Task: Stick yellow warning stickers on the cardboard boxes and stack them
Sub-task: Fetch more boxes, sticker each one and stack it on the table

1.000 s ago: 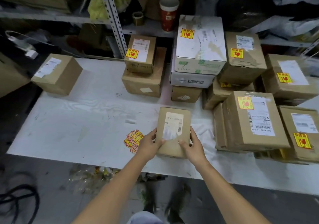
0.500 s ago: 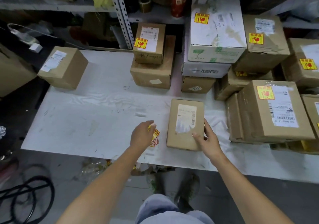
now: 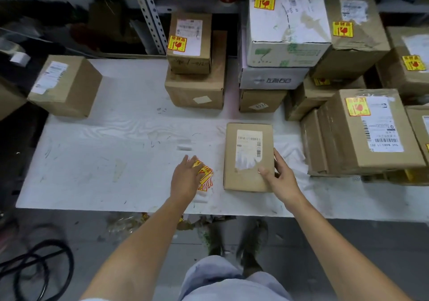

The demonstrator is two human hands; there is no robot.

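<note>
Head view: a person stands at the white table (image 3: pixel 104 161), both forearms reaching over its near edge
Step in hand: most likely fetching one yellow sticker for the small box (image 3: pixel 246 180), whose top shows only a white shipping label (image 3: pixel 248 148)
Small box: lies flat near the front of the table, just right of the sticker pile (image 3: pixel 205 176) and apart from the stacks behind
Sticker pile: a loose fan of yellow-and-red stickers lying on the table, partly under the left grip (image 3: pixel 185 177)
Left grip: fingers spread and nearly flat on the pile, nothing lifted; whether a sticker is caught under the fingertips is hidden
Right grip (image 3: pixel 278 177): thumb on the top face at the near right corner, fingers curled against the right side, pinching the small box steady
Doing it well: slide a single sticker off the fan with one fingertip, so that neighbours do not cling and come along
Placement: bare cardboard beside the shipping label, never over the barcode; the finished boxes (image 3: pixel 369 129) carry theirs at the label's corner
Pressing: lay one edge first, then smooth across while the right grip keeps the box from sliding
Risk: the pile is loose and could scatter if raked
Left to do: the lone box at far left (image 3: pixel 66 85) shows no sticker either
</note>
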